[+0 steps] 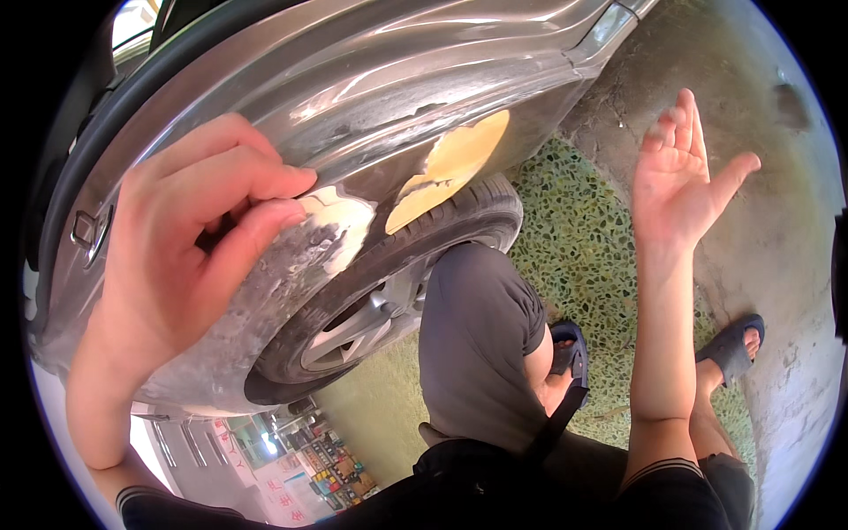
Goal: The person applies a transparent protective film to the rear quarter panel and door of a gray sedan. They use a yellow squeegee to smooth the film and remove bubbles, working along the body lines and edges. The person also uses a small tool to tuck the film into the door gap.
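Observation:
My left hand (190,238) is raised in front of the car body (389,62), its thumb and index fingertip drawn close in a pinch. Whether anything thin lies between these fingertips I cannot make out. Just beyond them, on the grey fender, is a cream-white filler patch (349,216) with dull, scuffed metal around it. A larger yellowish filler patch (455,163) runs along the wheel arch farther right. Off to the right, away from the car, my right hand (676,181) is held up with palm showing, thumb spread and nothing in it.
Under the arch is a tyre (490,216) with a silver alloy wheel (371,314). My bent knee (477,327) is close to it. Green speckled terrazzo floor (574,238) meets grey concrete (786,230) on the right. Shelves with small goods (331,468) stand at lower left.

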Demonstrator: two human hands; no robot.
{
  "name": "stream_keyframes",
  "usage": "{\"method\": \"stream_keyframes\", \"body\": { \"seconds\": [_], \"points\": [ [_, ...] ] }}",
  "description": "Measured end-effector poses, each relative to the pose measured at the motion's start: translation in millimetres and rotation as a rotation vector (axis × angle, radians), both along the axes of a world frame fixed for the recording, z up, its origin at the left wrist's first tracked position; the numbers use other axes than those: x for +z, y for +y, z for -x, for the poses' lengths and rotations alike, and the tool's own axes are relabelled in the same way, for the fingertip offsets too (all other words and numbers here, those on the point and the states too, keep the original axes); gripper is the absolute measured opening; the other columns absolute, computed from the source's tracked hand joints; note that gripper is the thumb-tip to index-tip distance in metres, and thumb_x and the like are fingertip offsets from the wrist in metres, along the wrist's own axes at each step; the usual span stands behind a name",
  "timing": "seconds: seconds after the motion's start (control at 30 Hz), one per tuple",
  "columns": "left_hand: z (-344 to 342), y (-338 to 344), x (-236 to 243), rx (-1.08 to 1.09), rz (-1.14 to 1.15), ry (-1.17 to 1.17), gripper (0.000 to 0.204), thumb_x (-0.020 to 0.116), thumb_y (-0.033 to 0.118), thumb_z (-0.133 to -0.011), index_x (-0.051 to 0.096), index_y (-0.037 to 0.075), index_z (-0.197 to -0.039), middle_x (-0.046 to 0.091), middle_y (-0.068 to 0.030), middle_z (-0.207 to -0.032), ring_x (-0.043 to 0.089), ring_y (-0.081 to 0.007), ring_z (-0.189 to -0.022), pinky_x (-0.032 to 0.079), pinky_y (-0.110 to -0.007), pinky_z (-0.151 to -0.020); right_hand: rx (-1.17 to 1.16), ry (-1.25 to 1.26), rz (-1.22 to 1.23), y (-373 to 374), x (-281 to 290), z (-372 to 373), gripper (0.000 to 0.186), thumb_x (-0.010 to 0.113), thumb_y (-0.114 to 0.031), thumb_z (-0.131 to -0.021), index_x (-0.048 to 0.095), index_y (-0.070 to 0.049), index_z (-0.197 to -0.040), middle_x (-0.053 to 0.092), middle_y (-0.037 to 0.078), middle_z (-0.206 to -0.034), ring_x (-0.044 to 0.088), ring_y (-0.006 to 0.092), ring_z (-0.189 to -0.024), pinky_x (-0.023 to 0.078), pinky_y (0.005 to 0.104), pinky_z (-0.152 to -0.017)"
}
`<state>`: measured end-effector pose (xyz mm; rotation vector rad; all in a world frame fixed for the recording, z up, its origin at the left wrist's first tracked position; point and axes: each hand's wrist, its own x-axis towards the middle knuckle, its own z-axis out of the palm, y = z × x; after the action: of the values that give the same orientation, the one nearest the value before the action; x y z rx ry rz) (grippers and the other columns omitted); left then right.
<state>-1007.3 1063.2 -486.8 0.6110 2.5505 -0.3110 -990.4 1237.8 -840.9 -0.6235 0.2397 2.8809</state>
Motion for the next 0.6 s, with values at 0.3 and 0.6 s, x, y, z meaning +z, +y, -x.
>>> {"method": "stream_keyframes", "body": {
  "seconds": [0.3, 0.6],
  "points": [
    [2, 2, -1, 0.017, -0.013, -0.006, 0.017, 0.075, -0.004, -0.089, 0.075, -0.003, -0.106, 0.065, -0.009, -0.092, 0.056, -0.013, -0.065, 0.043, -0.027, -0.058, 0.146, 0.319, -1.155, -95, 93, -48, 0.032, 0.086, -0.002, -0.084, 0.077, -0.008, -0.115, 0.076, 0.007, -0.099, 0.074, 0.0175, -0.086, 0.06, 0.0284, -0.075],
    [3, 0, -1, -0.01, -0.036, -0.016, 0.018, 0.076, -0.004, -0.089, 0.075, -0.002, -0.107, 0.065, -0.0095, -0.091, 0.057, -0.0155, -0.065, 0.044, -0.028, -0.058, -0.77, 0.786, -1.655, -75, 60, 37, 0.033, 0.077, -0.013, -0.067, 0.078, -0.005, -0.099, 0.07, 0.006, -0.098, 0.066, 0.0235, -0.086, 0.055, 0.0343, -0.069]
  ]
}}
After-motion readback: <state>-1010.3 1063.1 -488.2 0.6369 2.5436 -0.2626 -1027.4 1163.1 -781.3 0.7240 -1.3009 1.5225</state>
